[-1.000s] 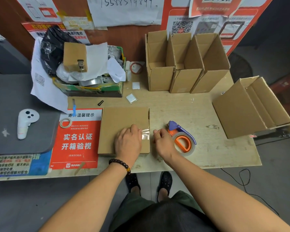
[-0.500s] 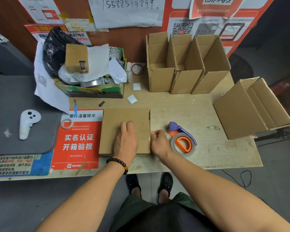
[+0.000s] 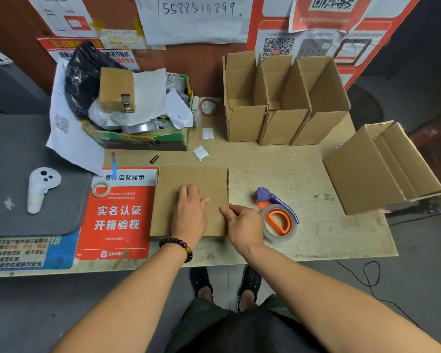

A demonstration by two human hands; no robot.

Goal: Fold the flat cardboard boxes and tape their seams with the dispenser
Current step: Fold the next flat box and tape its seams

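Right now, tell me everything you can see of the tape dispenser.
The tape dispenser lies on its side on the wooden table, just right of the flat cardboard box. It has a purple head pointing away from the person, an orange D-shaped core, and a roll of clear, greyish tape around it. The right hand is beside it and hides its near-left edge; whether they touch is unclear.
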